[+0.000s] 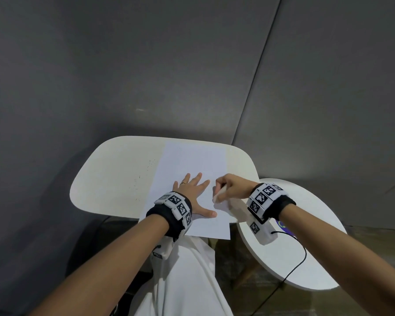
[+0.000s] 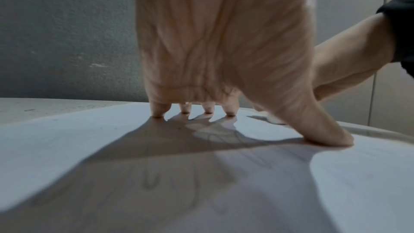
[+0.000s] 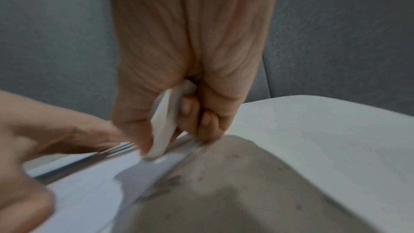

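The right grip (image 1: 230, 188) has thumb and fingers curled round a white eraser (image 3: 163, 127), whose lower end presses on the paper sheet (image 1: 192, 160) near its right edge. The left grip (image 1: 192, 197), fingers spread straight, presses the sheet against the white desk (image 1: 114, 174).

Left hand (image 2: 224, 50) fingertips (image 2: 158, 112) on paper (image 2: 89, 139)

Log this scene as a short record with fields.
left hand: fingers spread, pressing flat on the sheet of paper
right hand: grips a white eraser, its tip on the sheet near the right edge
sheet: lies on the white table, near edge past the rim
beside: round side table with a black cable
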A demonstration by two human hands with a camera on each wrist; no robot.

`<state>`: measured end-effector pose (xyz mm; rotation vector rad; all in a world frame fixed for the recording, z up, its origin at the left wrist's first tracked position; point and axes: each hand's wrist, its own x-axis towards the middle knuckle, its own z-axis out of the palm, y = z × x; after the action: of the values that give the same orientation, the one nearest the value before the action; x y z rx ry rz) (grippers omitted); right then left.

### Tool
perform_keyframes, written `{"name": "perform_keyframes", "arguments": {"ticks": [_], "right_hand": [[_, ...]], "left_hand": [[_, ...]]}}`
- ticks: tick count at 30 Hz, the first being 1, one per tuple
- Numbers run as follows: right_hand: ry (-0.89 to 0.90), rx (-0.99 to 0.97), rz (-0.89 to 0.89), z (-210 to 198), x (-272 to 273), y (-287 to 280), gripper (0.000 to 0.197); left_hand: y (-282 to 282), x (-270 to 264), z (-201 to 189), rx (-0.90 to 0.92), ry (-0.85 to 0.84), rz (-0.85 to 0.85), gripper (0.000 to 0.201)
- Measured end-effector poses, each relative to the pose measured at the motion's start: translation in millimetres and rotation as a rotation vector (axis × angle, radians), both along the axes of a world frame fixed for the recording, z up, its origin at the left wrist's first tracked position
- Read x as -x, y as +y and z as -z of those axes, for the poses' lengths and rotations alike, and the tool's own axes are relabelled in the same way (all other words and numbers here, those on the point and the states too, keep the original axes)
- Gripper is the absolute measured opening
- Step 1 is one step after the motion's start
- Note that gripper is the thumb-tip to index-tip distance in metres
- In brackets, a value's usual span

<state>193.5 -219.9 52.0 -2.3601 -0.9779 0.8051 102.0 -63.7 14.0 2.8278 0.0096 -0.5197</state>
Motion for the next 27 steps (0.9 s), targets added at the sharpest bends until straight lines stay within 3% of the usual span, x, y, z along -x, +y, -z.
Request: {"name": "perform_keyframes", "arguments": {"ticks": [3, 6, 8, 12, 15, 18, 20, 22, 23, 24, 27], "right_hand": [[-0.096, -0.130, 0.161, 1.3, -0.5, 4.3, 0.015], [-0.041, 0.035, -0.038, -2.9, 10.5, 4.8, 0.022], [-0.002, 0.030, -0.039, -4.8, 8.8, 2.3, 0.019], [0.036, -0.418, 0.373, 4.4, -4.2, 7.0, 0.019], [0.077, -0.446, 0.485, 18.6, -3.0, 12.9, 0.019], [0.011, -0.406, 0.509, 30.0, -9.8, 14.0, 0.017], [0.021, -0.399, 0.530, 31.8, -13.0, 12.8, 0.016], [0.055, -0.410, 0.558, 32.4, -11.8, 11.8, 0.017], [0.065, -0.413, 0.565, 31.2, -9.7, 11.9, 0.017], [0.066, -0.414, 0.561, 30.9, -9.0, 12.4, 0.018], [0.046, -0.403, 0.532, 28.8, -8.0, 13.7, 0.015]], "left_hand": [[0.9, 2.8, -0.5, 0.002, -0.008, -0.002, 0.110], [2.1, 4.7, -1.1, 0.010, -0.017, -0.007, 0.109], [2.2, 4.5, -2.3, -0.003, -0.007, 0.008, 0.109], [-6.6, 11.6, -1.2, -0.042, -0.014, 0.017, 0.099], [-24.3, 26.7, 1.9, -0.075, -0.120, 0.117, 0.070], [-30.4, 41.7, 1.3, 0.000, -0.084, 0.327, 0.059], [-22.4, 41.6, 2.7, -0.068, -0.052, 0.202, 0.059], [-12.6, 37.5, -2.6, -0.130, -0.007, -0.169, 0.063], [-10.1, 35.7, -6.3, -0.131, 0.015, -0.273, 0.064], [-9.9, 33.8, -8.8, -0.138, -0.003, -0.243, 0.063], [-15.9, 37.5, -16.5, -0.004, -0.051, 0.195, 0.058]]}}
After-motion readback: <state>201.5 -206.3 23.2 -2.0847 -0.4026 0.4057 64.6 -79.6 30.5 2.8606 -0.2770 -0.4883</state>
